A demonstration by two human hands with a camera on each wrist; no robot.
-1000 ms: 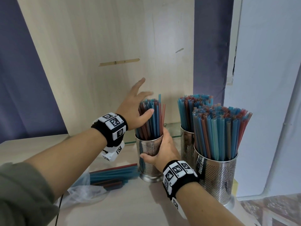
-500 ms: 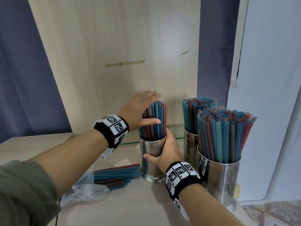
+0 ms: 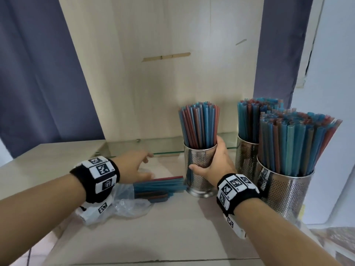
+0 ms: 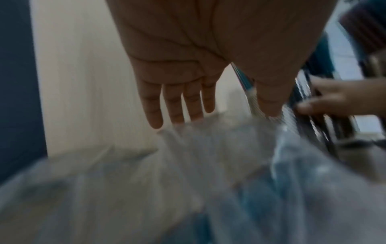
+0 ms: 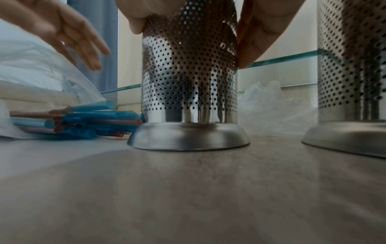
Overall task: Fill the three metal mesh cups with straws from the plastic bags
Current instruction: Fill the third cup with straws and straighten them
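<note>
Right hand (image 3: pixel 213 166) wraps the perforated steel cup (image 3: pixel 199 169) at table centre; left hand (image 3: pixel 134 167), fingers straight and apart, reaches at nine o'clock over the clear plastic bag (image 3: pixel 124 202) of blue and red straws (image 3: pixel 159 187), seemingly untouched. Best gather a small bundle, ends aligned.

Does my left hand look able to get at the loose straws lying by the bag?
Probably yes: the left hand hovers open just above the loose straws, with nothing between them.

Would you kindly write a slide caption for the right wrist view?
Right hand grips a perforated metal cup standing on the table, loose straws lying beside its base.
</note>
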